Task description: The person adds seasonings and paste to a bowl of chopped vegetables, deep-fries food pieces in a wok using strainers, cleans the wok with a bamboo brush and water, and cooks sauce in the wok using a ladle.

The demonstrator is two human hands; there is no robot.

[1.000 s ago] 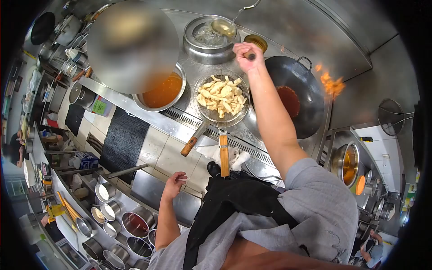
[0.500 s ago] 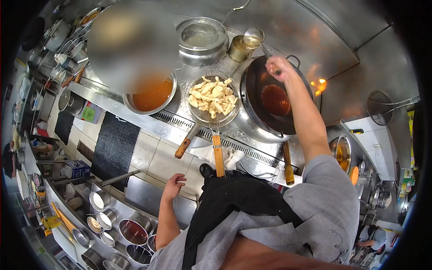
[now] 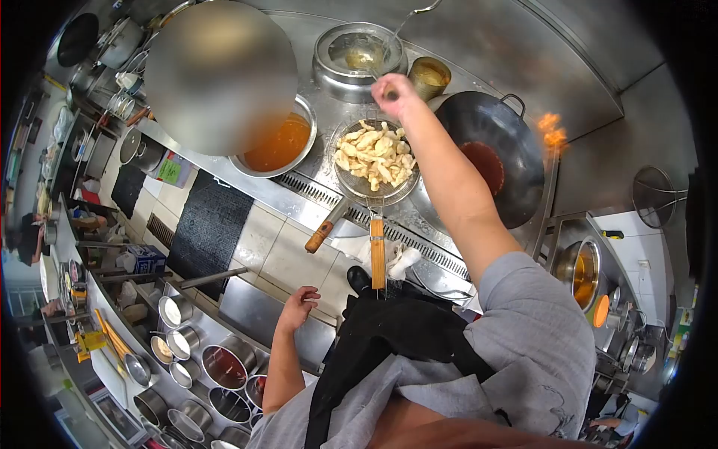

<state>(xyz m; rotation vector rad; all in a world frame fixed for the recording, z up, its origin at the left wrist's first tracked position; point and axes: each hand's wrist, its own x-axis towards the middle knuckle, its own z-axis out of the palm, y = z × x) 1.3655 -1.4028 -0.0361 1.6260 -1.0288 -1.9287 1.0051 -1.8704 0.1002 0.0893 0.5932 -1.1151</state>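
My right hand (image 3: 394,96) is closed round the handle of a ladle (image 3: 365,61), whose bowl sits inside the round metal pot (image 3: 359,82) at the top. Water runs from a thin tap into that pot. A black wok (image 3: 516,142) with dark red sauce (image 3: 482,168) stands to the right, partly behind my right forearm. Pale fried pieces (image 3: 376,153) lie in a wire strainer with a wooden handle (image 3: 377,253). My left hand (image 3: 299,307) hangs below the counter, fingers loosely apart, holding nothing.
Flames (image 3: 552,133) rise beside the wok. A bowl of orange liquid (image 3: 278,146) stands left of the strainer, and a tin (image 3: 429,77) stands near the pot. Several metal containers (image 3: 226,365) line the lower left counter. Part of another person (image 3: 609,421) shows at lower right.
My right hand and ladle have moved left from above the tin and wok to the metal pot. The view has shifted slightly. My left hand stays low.
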